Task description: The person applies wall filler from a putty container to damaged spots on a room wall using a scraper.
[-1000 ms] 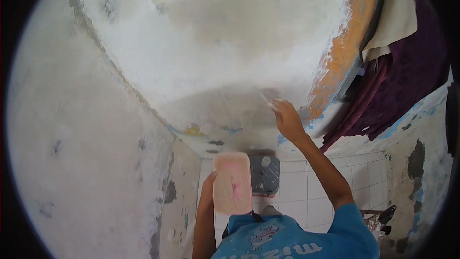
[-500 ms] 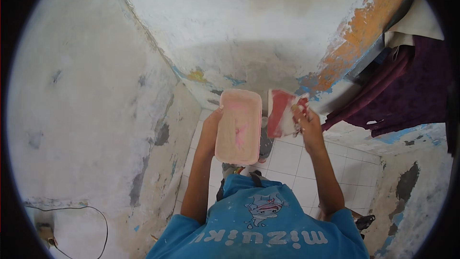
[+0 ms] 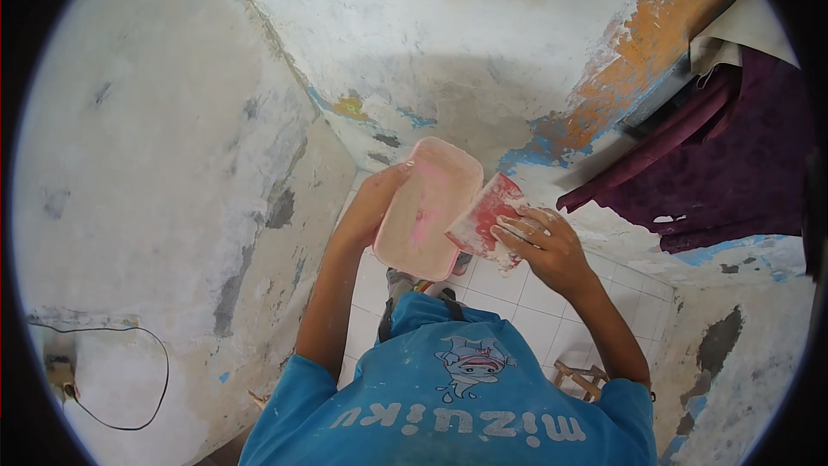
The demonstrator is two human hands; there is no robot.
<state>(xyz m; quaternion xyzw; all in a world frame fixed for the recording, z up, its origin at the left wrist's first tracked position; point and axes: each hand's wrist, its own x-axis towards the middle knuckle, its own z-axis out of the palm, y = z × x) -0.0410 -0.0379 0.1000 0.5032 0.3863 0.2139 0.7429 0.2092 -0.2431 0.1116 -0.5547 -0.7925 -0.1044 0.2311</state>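
My left hand grips the left rim of a pink plastic tub, tilted in front of me. A thin, pale, plaster-like coat covers its inside, with pink showing through in the middle. My right hand has its fingers closed on a red, flat putty spreader, smeared with the same whitish paste. The spreader's edge is at the tub's right rim; I cannot tell whether they touch. Paste also coats the fingers of my right hand.
Patchy plastered walls meet at a corner ahead, with orange and blue old paint at the right. A purple cloth hangs there. White floor tiles lie below, with a wooden object near my right elbow. A cable loops at lower left.
The spreader has moved left to the tub's rim and turned, with my right fingers now across its face. The tub has tilted, its top leaning right.
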